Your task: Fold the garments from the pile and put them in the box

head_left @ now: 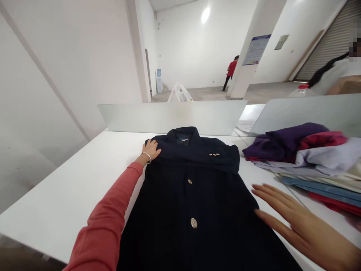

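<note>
A dark navy blazer (172,203) lies front up on the white table (70,169), its collar pointing away from me. One sleeve (191,155) is folded across the chest, and its small metal cuff buttons show near the right shoulder. Two round metal buttons run down the front. My left hand (151,149), with a bracelet at the wrist, rests on the blazer's left shoulder, fingers laid over the cloth. Beside the blazer's right edge hovers my right hand (293,218), slightly blurred, its fingers stretched and apart with nothing in them.
A pile of folded clothes (318,162) in purple, red, lilac and blue lies on the right. Low frosted panels (175,117) edge the table's far side, with a white plastic bag (180,93) behind. One person stands far back; another is at the right edge.
</note>
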Tool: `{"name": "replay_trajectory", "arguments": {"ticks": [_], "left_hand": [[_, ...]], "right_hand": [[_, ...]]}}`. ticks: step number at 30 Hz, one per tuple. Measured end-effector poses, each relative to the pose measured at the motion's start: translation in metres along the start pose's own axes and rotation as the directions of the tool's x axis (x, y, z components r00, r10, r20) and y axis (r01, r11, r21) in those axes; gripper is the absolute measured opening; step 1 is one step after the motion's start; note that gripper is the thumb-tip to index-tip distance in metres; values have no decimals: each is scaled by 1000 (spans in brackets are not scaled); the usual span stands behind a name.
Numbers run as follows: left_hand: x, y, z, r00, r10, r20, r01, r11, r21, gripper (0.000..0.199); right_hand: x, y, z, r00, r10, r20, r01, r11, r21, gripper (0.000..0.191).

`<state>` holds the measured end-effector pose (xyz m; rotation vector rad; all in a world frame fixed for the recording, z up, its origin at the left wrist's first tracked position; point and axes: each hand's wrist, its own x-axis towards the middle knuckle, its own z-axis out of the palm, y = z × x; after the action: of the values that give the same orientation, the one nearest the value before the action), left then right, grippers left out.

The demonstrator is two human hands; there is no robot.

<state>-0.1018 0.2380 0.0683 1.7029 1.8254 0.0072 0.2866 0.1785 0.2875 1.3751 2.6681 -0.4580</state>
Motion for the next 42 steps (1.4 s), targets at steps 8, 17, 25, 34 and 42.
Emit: {"name": "replay_trajectory", "arguments": {"ticks": [8, 17, 25, 34, 42], "left_hand": [[-11, 3, 20, 999, 1, 46, -6, 993, 115, 51], [-5, -5, 26, 991, 46, 126, -56, 996, 72, 46], [-8, -2, 24, 988, 3, 157, -9, 999, 39, 48], [-2, 4, 22, 987, -22, 159, 6, 995, 101, 48], [1, 7, 23, 993, -22, 112, 8, 993, 121, 49]], "right_hand": [[197, -68, 71, 950, -19, 311, -6, 997, 81, 54], [246, -84, 167, 912, 9, 410, -57, 993, 105, 58], [192, 23, 155, 871, 254, 420, -213, 967, -143, 58], [189, 0, 139, 932, 161, 326, -111, 980, -164, 49], [158, 34, 118, 939, 195, 283, -138, 968, -210, 62]]}}
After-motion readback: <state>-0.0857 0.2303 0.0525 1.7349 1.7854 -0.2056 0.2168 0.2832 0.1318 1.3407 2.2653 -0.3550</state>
